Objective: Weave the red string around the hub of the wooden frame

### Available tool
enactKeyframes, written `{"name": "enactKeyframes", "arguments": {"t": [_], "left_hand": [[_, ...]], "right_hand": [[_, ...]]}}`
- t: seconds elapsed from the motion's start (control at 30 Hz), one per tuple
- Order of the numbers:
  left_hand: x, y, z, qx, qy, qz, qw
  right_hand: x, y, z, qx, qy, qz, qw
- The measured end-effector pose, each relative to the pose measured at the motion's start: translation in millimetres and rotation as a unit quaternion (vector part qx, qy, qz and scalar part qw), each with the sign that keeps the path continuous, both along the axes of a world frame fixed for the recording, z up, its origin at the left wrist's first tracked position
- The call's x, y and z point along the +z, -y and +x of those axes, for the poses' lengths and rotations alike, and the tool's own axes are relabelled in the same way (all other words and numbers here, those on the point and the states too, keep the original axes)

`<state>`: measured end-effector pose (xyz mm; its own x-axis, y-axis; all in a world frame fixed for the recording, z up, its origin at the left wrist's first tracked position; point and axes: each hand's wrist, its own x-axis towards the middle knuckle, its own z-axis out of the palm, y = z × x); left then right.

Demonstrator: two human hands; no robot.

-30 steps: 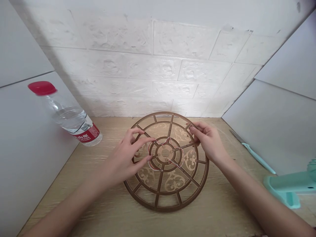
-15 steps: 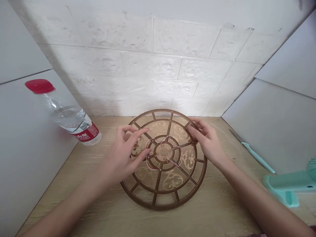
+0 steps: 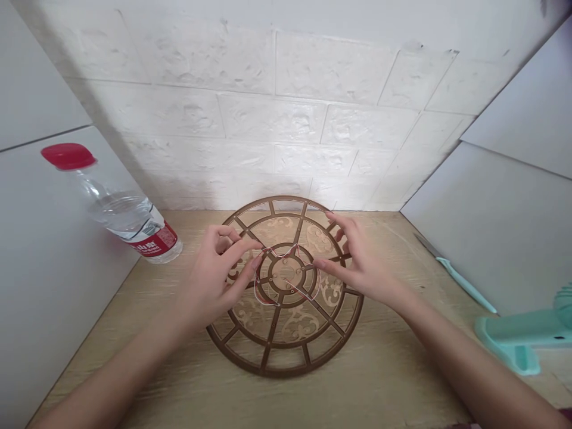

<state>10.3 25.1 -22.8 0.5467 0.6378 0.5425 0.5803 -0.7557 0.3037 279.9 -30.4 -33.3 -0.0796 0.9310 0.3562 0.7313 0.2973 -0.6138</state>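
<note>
A round brown openwork disc (image 3: 286, 351) with spokes and scroll patterns lies flat on the wooden tabletop. On its hub rests a thin clear cut-out with a red outline (image 3: 286, 275). My left hand (image 3: 218, 277) is at the disc's left side, thumb and forefinger pinching the cut-out's left edge. My right hand (image 3: 357, 262) hovers over the disc's right half, fingers spread, the thumb pointing at the cut-out's right edge.
A water bottle (image 3: 120, 208) with a red cap and red label leans at the left wall. At the right lie a mint-handled knife (image 3: 460, 280) and a mint green plastic tool (image 3: 522, 339). White walls close in three sides of the wooden tabletop (image 3: 143, 351).
My right hand has left the disc's upper right rim and moved inward toward the hub, fingers opening. The disc has shifted slightly left. My left hand keeps its pinch on the cut-out.
</note>
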Motion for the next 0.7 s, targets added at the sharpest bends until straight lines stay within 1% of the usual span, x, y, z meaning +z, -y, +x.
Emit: {"name": "enactKeyframes", "arguments": {"t": [0.1, 0.27, 0.5, 0.6, 0.7], "left_hand": [[-0.4, 0.2, 0.0, -0.011, 0.003, 0.002, 1.0], [-1.4, -0.4, -0.6, -0.03, 0.018, -0.014, 0.999], [-5.8, -3.5, -4.0, -0.04, 0.019, -0.008, 0.999], [-7.3, -3.2, -3.0, -0.038, 0.021, 0.003, 0.999], [-7.6, -1.8, -0.7, -0.045, 0.016, 0.012, 0.999]], "right_hand": [[0.6, 0.9, 0.4, 0.007, -0.006, -0.007, 1.0], [1.3, 0.5, 0.6, 0.011, 0.013, 0.008, 1.0], [1.8, 2.4, 0.4, 0.004, 0.021, -0.007, 1.0], [2.4, 3.4, 0.0, -0.021, 0.058, 0.035, 0.997], [3.0, 3.0, -2.1, -0.034, 0.138, 0.141, 0.98]]}}
